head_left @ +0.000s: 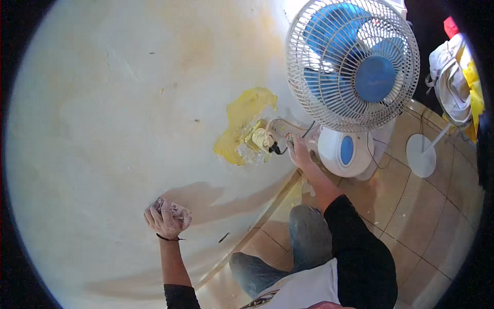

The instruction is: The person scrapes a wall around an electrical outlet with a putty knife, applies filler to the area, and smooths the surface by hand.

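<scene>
Wall (103, 129), yellow patch (244, 110), fan (375, 77), tiled floor (417, 216)

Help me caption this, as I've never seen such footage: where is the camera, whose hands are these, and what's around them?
No robot here: these are a person's own bare hands. The single picture comes from a camera worn on that person's head, looking forward and down, so their knees show near the bottom. The large pale surface looks like a wall, meeting a tiled floor. The left hand grips a whitish, mottled block. The right hand is beside a dark plug at what looks like a socket; whether it holds anything is hard to tell. A yellow patch lies next to the socket, and a fan stands on the right.
</scene>
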`<action>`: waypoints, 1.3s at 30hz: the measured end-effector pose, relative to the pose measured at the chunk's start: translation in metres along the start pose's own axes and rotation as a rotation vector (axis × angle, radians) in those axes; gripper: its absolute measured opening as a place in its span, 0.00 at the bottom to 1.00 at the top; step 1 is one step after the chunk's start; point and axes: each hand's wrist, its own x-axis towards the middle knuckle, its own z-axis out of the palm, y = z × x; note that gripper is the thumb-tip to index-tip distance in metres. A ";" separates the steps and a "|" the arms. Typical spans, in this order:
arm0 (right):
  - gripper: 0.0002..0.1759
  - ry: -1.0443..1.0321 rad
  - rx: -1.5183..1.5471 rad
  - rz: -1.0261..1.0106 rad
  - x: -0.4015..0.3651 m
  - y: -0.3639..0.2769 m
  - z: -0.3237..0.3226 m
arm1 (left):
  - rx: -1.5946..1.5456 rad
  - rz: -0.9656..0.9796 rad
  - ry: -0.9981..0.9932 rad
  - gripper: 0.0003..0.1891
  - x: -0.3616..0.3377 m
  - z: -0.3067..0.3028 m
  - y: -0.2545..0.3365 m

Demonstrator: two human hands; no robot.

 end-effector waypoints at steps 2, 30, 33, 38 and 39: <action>0.19 0.026 -0.030 0.001 -0.003 -0.003 0.000 | -0.006 -0.010 -0.015 0.28 0.000 -0.001 0.002; 0.25 0.047 -0.106 -0.035 0.025 -0.007 -0.005 | 0.042 -0.016 0.037 0.28 0.001 0.005 0.002; 0.26 0.038 -0.068 0.018 0.035 -0.017 -0.008 | 0.048 -0.026 0.000 0.28 -0.004 0.005 0.003; 0.27 0.100 0.023 -0.142 0.040 -0.032 -0.011 | -0.013 -0.033 -0.011 0.28 -0.002 0.002 0.003; 0.27 0.088 -0.036 -0.083 0.038 -0.037 -0.012 | 0.002 -0.029 0.005 0.28 -0.001 0.003 0.003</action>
